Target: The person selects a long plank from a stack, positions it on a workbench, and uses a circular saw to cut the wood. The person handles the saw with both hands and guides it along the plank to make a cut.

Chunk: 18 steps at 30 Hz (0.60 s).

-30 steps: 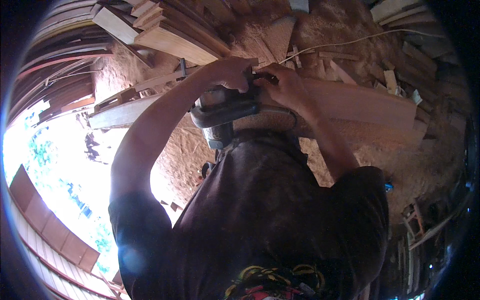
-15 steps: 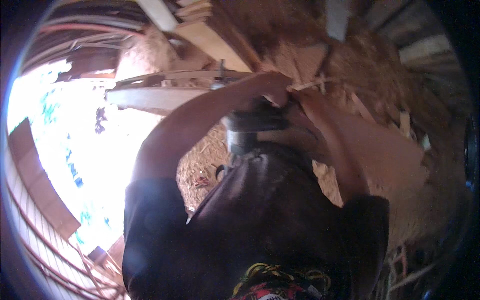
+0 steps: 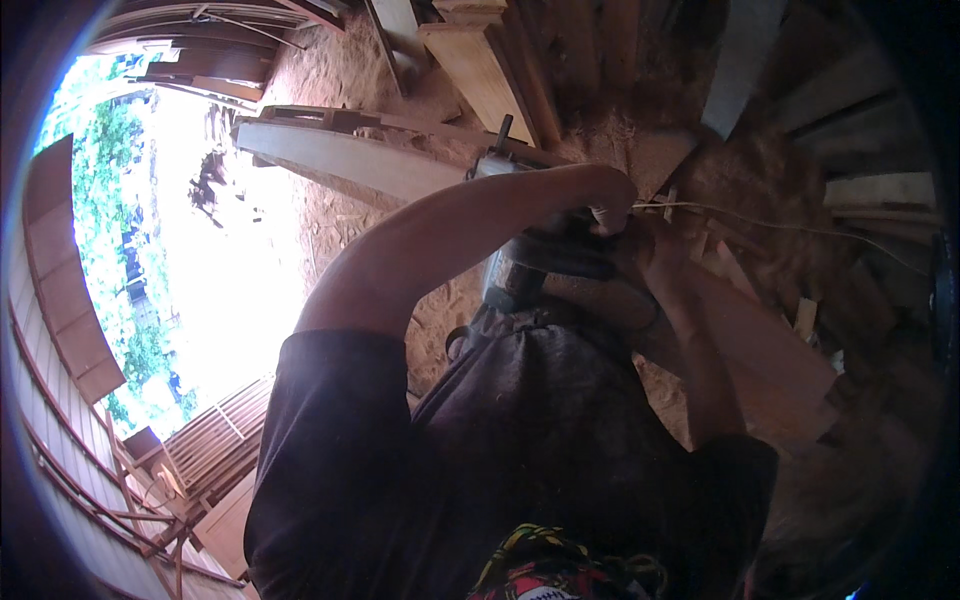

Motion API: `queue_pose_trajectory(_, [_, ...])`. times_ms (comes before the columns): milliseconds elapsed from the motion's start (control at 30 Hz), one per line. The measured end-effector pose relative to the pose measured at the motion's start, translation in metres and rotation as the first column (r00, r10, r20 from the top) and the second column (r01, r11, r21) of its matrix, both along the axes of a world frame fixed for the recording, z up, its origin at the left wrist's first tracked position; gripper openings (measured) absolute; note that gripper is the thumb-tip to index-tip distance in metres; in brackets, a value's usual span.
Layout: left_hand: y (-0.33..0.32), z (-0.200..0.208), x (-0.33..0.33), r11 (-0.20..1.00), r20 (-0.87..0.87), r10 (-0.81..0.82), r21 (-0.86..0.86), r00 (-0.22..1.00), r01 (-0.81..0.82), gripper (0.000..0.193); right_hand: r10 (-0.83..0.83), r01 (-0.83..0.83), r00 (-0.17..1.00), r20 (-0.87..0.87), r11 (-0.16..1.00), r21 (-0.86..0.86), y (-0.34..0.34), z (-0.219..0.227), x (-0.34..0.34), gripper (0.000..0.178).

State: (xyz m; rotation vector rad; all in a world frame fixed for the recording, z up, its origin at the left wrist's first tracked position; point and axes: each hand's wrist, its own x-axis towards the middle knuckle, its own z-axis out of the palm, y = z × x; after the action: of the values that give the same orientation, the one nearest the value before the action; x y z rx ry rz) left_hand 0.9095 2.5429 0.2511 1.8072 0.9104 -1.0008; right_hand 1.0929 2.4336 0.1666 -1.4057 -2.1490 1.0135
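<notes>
My left hand [image 3: 612, 198] reaches across to the right, its fingers curled down in a closed grip. Just below and right of it, my right hand [image 3: 650, 246] is also closed, close against the left. What lies in their fingers is dark and hidden. Beneath my left forearm is a power tool with a grey body [image 3: 515, 280] and a dark upper part [image 3: 572, 257]; its exact kind I cannot make out. It rests on or just over a long wooden board [image 3: 355, 160]. A thin pale cord [image 3: 760, 221] runs right from beside my hands.
Thick timber pieces [image 3: 475, 65] are stacked beyond the board. A pale plank [image 3: 742, 70] and more boards [image 3: 880, 190] lie at the far right. Sawdust covers the ground [image 3: 440, 330]. A slatted wooden frame [image 3: 220, 430] stands left, near a bright opening.
The view has swung, so the board, tool and both hands sit a little farther right and lower. My hands stay close together, and the cord shows more clearly.
</notes>
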Motion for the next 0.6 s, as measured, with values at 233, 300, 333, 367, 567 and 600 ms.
queue_pose_trajectory(233, [0.0,-0.022,0.001,1.0,0.011,-0.021,0.016,1.0,0.02,0.088,-0.121,0.098,0.991,-0.052,0.943,-0.318,0.01,-0.001,-0.004,0.03])
queue_pose_trajectory(300, [0.0,-0.021,0.001,0.998,0.047,-0.027,0.055,0.999,0.024,0.077,-0.162,0.133,0.986,-0.046,0.92,-0.369,0.011,0.005,-0.007,0.031])
queue_pose_trajectory(333, [0.001,-0.02,0.002,0.998,0.065,-0.044,0.044,0.997,0.042,0.07,-0.182,0.153,0.983,-0.024,0.883,-0.444,0.012,0.008,-0.008,0.031])
queue_pose_trajectory(367, [0.002,-0.015,0.002,0.998,0.08,-0.06,0.037,0.995,0.057,0.064,-0.198,0.169,0.98,-0.003,0.843,-0.511,0.014,0.011,-0.012,0.031])
queue_pose_trajectory(567, [-0.003,-0.024,-0.006,0.989,0.133,-0.095,0.123,0.987,0.079,0.039,-0.085,0.095,0.993,-0.081,0.987,0.131,0.001,0.047,-0.011,0.028])
queue_pose_trajectory(600, [-0.004,-0.023,-0.007,0.988,0.137,-0.07,0.148,0.988,0.049,0.037,-0.063,0.076,0.992,-0.11,0.99,0.117,0.001,0.073,-0.011,0.028])
